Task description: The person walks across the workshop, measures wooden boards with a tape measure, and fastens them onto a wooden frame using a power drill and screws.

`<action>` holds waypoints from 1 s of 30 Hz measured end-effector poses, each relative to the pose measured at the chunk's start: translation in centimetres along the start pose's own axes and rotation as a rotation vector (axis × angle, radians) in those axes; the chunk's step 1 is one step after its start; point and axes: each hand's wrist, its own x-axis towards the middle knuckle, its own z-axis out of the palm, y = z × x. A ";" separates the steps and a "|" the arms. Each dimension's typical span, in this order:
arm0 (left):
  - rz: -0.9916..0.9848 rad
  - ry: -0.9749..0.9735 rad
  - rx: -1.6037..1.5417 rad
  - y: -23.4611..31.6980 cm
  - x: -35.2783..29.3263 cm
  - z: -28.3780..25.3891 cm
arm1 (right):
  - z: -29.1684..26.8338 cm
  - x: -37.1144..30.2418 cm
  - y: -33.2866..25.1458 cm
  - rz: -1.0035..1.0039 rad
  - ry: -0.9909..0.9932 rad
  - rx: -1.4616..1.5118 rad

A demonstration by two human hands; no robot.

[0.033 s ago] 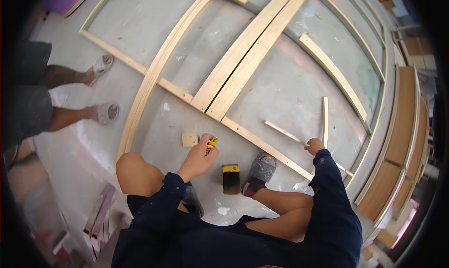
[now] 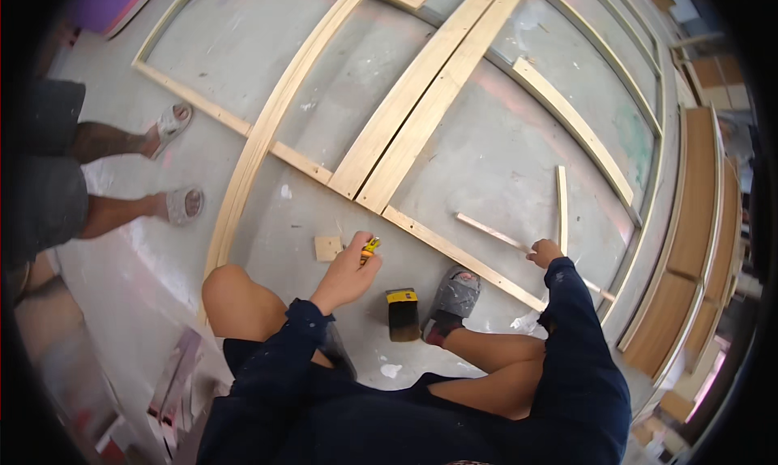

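My left hand [image 2: 347,272] is closed round a small yellow-and-black hand tool [image 2: 370,248], mostly hidden by the fingers. A small square wood block [image 2: 327,248] lies on the floor beside that hand. At the right, my right hand [image 2: 545,253] is closed on a thin wooden strip [image 2: 492,231], which slants across the lower bar of a large wooden frame [image 2: 454,250]. Just beyond my right hand lies a short wooden stick [image 2: 562,201]. Between my legs, next to my foot, stands a black box with a yellow band [image 2: 402,315].
Two wide boards [image 2: 405,132] run side by side across the frame. Long strips [image 2: 267,132] cross its left part, and a loose thick batten [image 2: 571,128] lies at the right. Another person's sandalled feet [image 2: 185,203] stand at the left. Brown panels [image 2: 689,214] are stacked at the right.
The whole view has shifted slightly. Both hands keep the same grip, and the things on the floor have not visibly moved.
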 end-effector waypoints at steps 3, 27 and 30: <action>0.146 -0.136 -0.100 -1.8 3.5 1.8 | 1.8 -2.0 1.9 -0.072 0.092 -0.014; 0.090 0.294 0.434 -4.6 2.2 -0.7 | -20.2 5.9 -35.3 0.181 1.311 1.108; 0.092 0.342 0.495 -6.5 2.1 -1.8 | -20.4 6.9 -35.6 0.256 1.228 1.224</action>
